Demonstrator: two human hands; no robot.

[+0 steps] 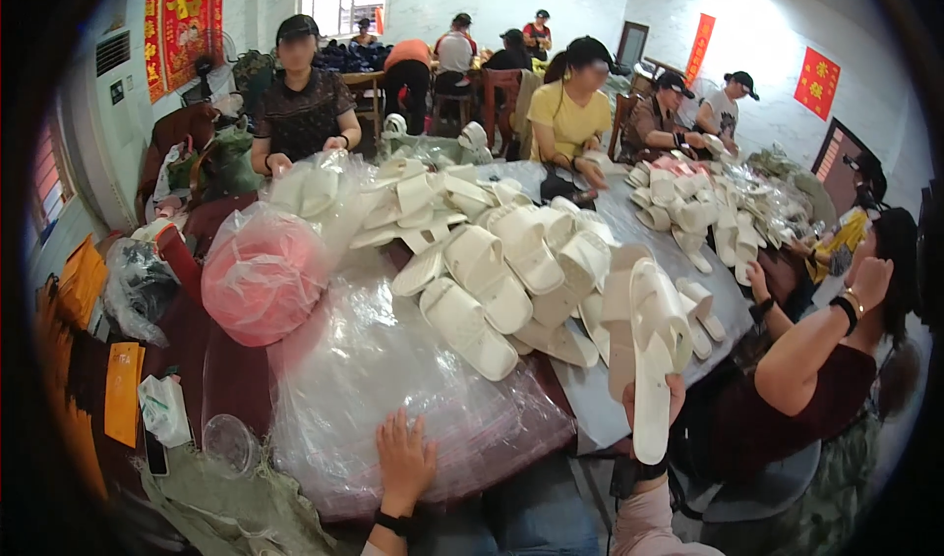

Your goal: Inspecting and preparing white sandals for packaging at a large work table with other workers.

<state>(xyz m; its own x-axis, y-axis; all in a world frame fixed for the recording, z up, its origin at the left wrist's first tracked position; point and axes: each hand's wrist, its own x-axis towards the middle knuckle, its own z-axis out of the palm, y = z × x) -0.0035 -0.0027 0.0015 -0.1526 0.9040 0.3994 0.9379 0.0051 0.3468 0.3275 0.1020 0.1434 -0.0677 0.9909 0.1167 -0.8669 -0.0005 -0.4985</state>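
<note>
My left hand (pixel 405 461) lies flat on a stack of clear plastic bags (pixel 344 389), its fingers stretched out and holding nothing. On the right, my right hand (pixel 675 395) is closed around white slide slippers (pixel 653 359), held upright above the table edge. One sole faces me and hides part of the fingers; at least one more slipper shows behind it. Ahead of both hands rises a large heap of loose white slippers (pixel 482 261). A pink round bundle wrapped in clear plastic (pixel 264 271) sits beyond the bags, to the left.
Across the table, a person in black (pixel 305 114) handles bagged slippers. A person in yellow (pixel 575 114) reaches toward the heap. Close on my right sits a person in dark red (pixel 816 379). More slippers (pixel 688 202) lie far right. An orange envelope (pixel 124 394) and tissue pack (pixel 164 409) lie left.
</note>
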